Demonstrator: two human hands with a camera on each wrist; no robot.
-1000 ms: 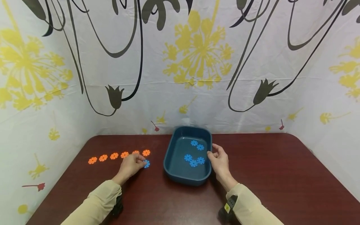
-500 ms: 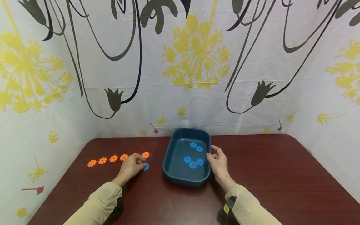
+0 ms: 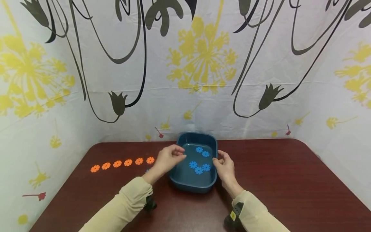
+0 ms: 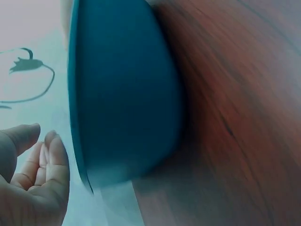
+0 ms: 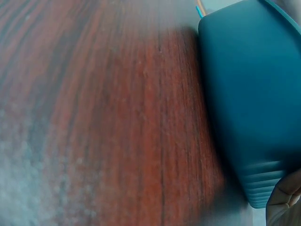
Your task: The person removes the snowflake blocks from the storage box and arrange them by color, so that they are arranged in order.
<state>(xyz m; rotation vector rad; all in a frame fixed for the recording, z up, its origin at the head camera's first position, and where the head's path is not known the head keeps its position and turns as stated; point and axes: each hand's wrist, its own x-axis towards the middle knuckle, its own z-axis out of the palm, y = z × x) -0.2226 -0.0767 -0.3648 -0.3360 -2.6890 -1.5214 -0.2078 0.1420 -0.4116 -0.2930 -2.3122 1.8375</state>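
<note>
A dark blue plastic bin (image 3: 189,180) stands at the table's middle, with several blue notched discs (image 3: 205,167) lying inside. Over its left rim hovers my left hand (image 3: 166,158), thumb and fingers apart. The left wrist view shows nothing between those fingers, beside the bin's outer wall (image 4: 127,94). My right hand (image 3: 226,169) grips the bin's right rim; the right wrist view catches only a little of its fingers (image 5: 284,197). Left of the bin, one blue notched disc (image 3: 147,170) lies on the table, mostly hidden by my left wrist.
Several orange notched discs (image 3: 128,162) form a row at the table's left. The dark red wooden table (image 3: 275,180) reaches back to a white cloth (image 3: 203,112) printed with flowers, which also hangs at both sides.
My left hand has let go of the blue disc and moved right, up to the bin's left rim. That disc now lies below the row's last orange disc. The right hand stays put.
</note>
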